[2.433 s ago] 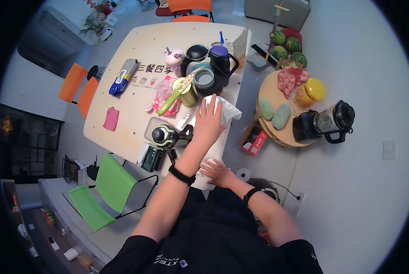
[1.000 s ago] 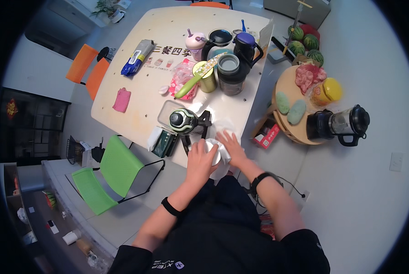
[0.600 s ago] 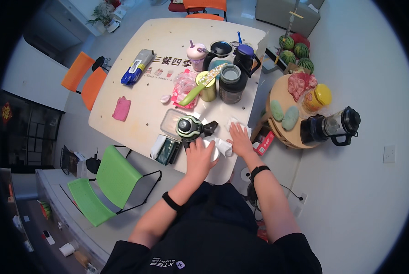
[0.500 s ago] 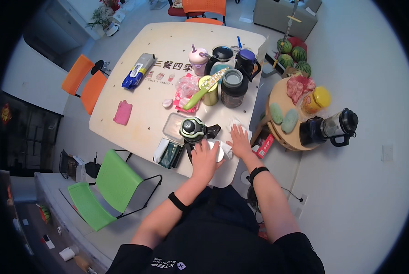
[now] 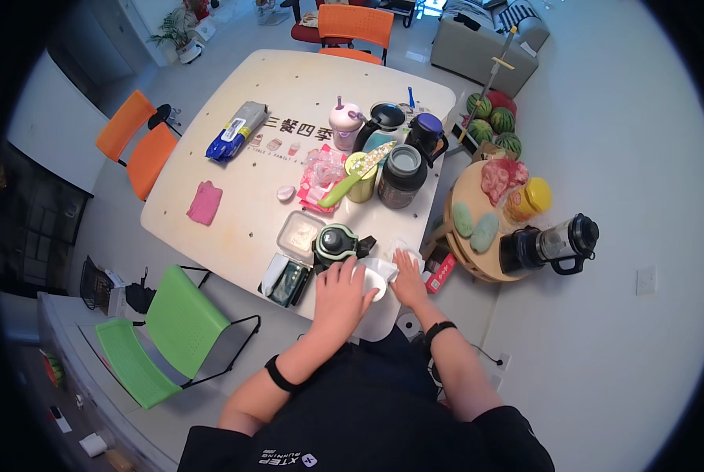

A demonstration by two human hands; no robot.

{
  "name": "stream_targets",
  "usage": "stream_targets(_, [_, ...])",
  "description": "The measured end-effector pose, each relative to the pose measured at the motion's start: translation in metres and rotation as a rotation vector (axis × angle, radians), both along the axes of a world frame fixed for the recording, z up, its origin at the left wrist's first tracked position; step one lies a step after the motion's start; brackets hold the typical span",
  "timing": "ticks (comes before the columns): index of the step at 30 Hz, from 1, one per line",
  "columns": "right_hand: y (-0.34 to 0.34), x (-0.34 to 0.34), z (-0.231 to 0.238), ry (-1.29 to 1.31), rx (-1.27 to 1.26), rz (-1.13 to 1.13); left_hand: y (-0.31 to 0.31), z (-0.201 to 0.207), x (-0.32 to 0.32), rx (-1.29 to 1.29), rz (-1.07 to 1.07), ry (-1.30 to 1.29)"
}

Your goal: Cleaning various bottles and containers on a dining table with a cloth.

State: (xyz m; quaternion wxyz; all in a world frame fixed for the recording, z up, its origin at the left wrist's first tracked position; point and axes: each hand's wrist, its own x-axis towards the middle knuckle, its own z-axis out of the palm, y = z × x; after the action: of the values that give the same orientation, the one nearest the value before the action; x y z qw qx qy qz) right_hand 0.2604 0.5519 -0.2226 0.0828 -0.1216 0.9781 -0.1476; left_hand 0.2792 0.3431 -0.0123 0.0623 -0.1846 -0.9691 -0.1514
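Note:
My left hand (image 5: pixel 339 297) curls at the near edge of the table, its thumb and fingers closed round a small white round object (image 5: pixel 375 286), partly hidden, perhaps a cup or lid. Just beyond the fingers stands a dark bottle with a pale green-rimmed lid (image 5: pixel 337 242). My right hand (image 5: pixel 407 281) lies flat with fingers stretched out, on a crumpled white tissue (image 5: pixel 405 250). Between the hands is more white crumpled paper (image 5: pixel 383 270). Left of the bottle are a clear plastic container (image 5: pixel 299 234) and a dark green tissue pack (image 5: pixel 291 283).
Farther back stand a large dark jar (image 5: pixel 401 179), a light green canister (image 5: pixel 360 187) with a green-handled knife across it, a pink cup (image 5: pixel 345 126) and a kettle (image 5: pixel 383 119). A pink cloth (image 5: pixel 205 203) and wipes pack (image 5: pixel 237 132) lie left. A round stool (image 5: pixel 490 263) holds a blender (image 5: pixel 552 242).
The view has shifted, so the table sits slightly lower in the picture. My left hand has shifted a little on the white round object; my right hand stays on the tissue.

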Motion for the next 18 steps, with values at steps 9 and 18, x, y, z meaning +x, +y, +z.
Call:
stream_targets(9, [0.046,-0.131,-0.016,-0.047,0.079,-0.091,0.011,0.036,-0.013,0.270,0.080,-0.125])
stream_targets(18, [0.080,-0.207,-0.025,0.079,-0.068,-0.152,0.045,0.105,-0.097,0.315,0.040,-0.178])
